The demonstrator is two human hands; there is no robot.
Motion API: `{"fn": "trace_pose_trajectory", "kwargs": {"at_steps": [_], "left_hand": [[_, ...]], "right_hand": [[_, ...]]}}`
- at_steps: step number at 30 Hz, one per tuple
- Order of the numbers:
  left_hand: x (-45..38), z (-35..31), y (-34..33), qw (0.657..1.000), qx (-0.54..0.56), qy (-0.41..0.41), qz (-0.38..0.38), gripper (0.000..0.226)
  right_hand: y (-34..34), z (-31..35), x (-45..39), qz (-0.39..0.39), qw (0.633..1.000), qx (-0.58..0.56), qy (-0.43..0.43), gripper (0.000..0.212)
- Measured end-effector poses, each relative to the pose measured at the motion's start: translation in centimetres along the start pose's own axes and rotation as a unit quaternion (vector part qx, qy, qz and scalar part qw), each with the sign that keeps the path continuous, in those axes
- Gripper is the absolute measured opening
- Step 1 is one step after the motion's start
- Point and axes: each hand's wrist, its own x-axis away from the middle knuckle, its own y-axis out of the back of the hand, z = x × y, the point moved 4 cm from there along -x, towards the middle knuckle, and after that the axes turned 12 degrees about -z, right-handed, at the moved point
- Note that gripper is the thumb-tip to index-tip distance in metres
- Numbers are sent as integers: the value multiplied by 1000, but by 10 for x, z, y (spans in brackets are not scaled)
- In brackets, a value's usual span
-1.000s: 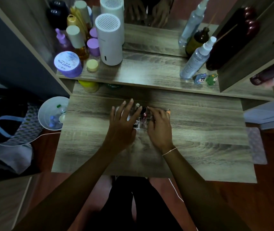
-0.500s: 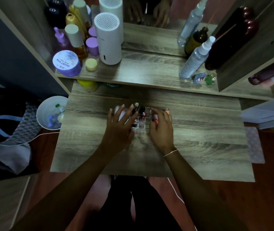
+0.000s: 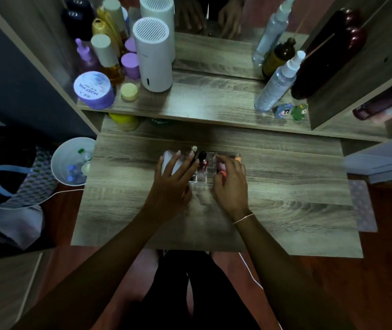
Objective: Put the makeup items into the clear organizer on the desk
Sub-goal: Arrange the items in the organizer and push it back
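Note:
The clear organizer (image 3: 201, 179) stands at the middle of the wooden desk (image 3: 285, 201), between my two hands. Dark tubes (image 3: 201, 156) and a gold-topped tube (image 3: 194, 148) stand upright in its compartments. My left hand (image 3: 172, 186) lies over its left side with fingers spread, fingertips on a white item (image 3: 167, 160). My right hand (image 3: 231, 186) covers the right side, fingers curled around a small orange item (image 3: 222, 173). Another orange tip (image 3: 237, 159) shows behind the knuckles. Most of the organizer's walls are hidden by my hands.
A raised shelf (image 3: 214, 103) behind the desk holds a white cylinder (image 3: 153, 55), a purple jar (image 3: 93, 90), several bottles, a spray bottle (image 3: 277, 84) and two small figurines (image 3: 290, 111). A white bin (image 3: 72, 160) stands left of the desk, beside a bag (image 3: 6, 177).
Both hands have shifted slightly on the organizer, uncovering the upright tubes in the middle. My right fingers have curled in around the orange item.

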Motion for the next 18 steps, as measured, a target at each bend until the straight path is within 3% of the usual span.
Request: {"fn": "trace_pose_trajectory", "kwargs": {"at_steps": [11,15,18], "left_hand": [[2,-1,0,999,12,1,-33,71],[15,16,2,987,104,99,-75,71],[30,35,-2,959,156,207,-116,74]], "right_hand": [[3,-1,8,-11,1000,-3,10,38],[12,-11,20,-85,996,-7,10,32],[19,-30,30,-118,993,-24,-16,50]]}}
